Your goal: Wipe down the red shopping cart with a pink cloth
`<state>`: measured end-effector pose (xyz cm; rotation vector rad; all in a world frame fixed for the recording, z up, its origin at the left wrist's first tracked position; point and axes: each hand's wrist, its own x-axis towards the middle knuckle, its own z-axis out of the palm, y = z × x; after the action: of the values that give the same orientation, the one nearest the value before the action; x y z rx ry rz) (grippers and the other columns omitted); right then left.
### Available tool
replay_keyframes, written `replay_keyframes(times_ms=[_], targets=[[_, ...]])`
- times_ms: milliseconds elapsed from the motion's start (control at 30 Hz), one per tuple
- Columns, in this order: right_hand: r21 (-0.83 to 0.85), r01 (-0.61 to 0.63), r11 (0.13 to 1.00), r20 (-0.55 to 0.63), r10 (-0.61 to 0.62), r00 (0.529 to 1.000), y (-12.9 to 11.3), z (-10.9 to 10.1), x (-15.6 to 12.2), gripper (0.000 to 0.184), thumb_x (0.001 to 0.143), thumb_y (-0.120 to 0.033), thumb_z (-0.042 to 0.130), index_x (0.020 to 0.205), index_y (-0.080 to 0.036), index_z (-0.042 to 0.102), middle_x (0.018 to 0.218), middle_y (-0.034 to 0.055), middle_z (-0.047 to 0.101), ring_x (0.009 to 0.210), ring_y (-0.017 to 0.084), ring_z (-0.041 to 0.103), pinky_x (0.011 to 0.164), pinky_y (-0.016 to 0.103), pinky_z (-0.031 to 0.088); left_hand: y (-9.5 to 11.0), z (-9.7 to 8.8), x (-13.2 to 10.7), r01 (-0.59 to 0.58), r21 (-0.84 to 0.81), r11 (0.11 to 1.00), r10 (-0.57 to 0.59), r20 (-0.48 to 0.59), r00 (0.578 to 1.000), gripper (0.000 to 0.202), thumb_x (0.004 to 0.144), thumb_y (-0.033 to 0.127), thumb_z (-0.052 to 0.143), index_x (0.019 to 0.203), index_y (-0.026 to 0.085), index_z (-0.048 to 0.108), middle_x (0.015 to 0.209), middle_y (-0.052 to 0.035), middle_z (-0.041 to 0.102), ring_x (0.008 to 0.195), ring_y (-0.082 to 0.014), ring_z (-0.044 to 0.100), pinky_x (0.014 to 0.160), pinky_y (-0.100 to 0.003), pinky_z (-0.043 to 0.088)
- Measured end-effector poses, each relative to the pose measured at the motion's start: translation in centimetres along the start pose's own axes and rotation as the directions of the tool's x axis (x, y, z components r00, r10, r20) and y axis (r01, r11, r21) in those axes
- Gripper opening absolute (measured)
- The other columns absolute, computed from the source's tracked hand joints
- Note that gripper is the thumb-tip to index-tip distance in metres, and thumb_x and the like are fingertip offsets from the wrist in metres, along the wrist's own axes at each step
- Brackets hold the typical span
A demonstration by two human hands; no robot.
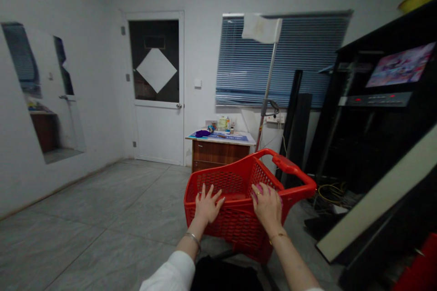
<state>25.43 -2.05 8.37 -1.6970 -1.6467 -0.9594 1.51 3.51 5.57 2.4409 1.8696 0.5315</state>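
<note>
A red plastic shopping cart (232,223) stands right in front of me, its handle (290,170) toward the right. My left hand (207,204) lies at the near rim of the basket, fingers spread, holding nothing. Further right along that rim is my right hand (267,204), its fingers curled over a pink cloth (261,188). Only bits of the cloth show past the fingers, so its full shape is hidden. The cloth is at the rim near the handle end.
Behind the cart is a wooden cabinet (221,151) with small bottles and a purple cloth (203,133) on top. A white flag (261,28) on a pole leans there. Black racks and a long pale board (378,195) stand right. A white door (159,134) is at the back.
</note>
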Motion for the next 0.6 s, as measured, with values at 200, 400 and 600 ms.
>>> replay_keyframes(times_ms=[200,400,600], targets=[[-0.026,-0.064,0.998,-0.024,0.063,0.998,5.3,0.0,1.8,0.031,0.095,-0.034,0.050,0.117,-0.026,0.071,0.117,0.0083,0.065,0.093,0.021,0.052,0.088,0.035,0.036,-0.4,0.0,0.0,-0.019,-0.032,0.999,0.019,-0.022,1.000,0.059,0.096,0.067,0.021,0.145,0.046,0.045,0.163,0.0036,0.030,0.153,-0.0339,0.008,0.118,-0.057,0.022],[-0.042,-0.228,0.973,-0.136,0.220,0.966,10.0,-0.1,3.6,0.033,0.093,-0.036,0.052,0.110,-0.018,0.073,0.114,0.0133,0.063,0.106,0.027,0.051,0.094,0.041,0.037,0.1,0.4,0.3,-0.016,-0.055,0.998,0.014,-0.032,0.999,0.057,0.096,0.066,0.024,0.144,0.045,0.046,0.162,0.0036,0.031,0.153,-0.0341,0.007,0.117,-0.059,0.021],[-0.010,-0.102,0.995,-0.100,0.101,0.990,1.9,0.8,0.5,0.032,0.094,-0.030,0.050,0.116,-0.021,0.070,0.120,0.0122,0.062,0.110,0.027,0.050,0.102,0.043,0.034,0.8,0.5,0.1,0.002,-0.054,0.999,-0.004,-0.025,1.000,0.057,0.096,0.065,0.022,0.145,0.045,0.045,0.162,0.0032,0.032,0.153,-0.0349,0.006,0.116,-0.062,0.021]])
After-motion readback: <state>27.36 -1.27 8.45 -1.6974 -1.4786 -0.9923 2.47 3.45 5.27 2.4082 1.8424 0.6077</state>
